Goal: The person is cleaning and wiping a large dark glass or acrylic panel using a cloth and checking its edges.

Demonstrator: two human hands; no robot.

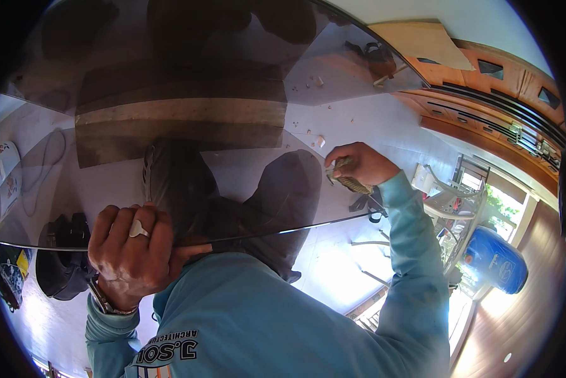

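Note:
A large sheet of dark tinted glass (pixel 251 183) spans the view in front of me, its curved near edge crossing above my lap. My left hand (pixel 131 246), wearing a ring and a wristband, is closed over that near edge at the left. Toward the right side of the sheet, my right hand (pixel 361 164) is closed on a crumpled greenish-brown wad (pixel 352 181); whether it is cloth or a scouring pad I cannot tell. My legs (pixel 257 208), in dark trousers, show through the glass.
A wooden board (pixel 182 120) shows through the sheet. At right are wooden cabinets (pixel 497 69), a metal rack (pixel 465 208) and a blue drum (pixel 497 259). A dark bag (pixel 59 274) lies at left, near a thin cord (pixel 40 164). Small debris (pixel 320 141) dots the floor.

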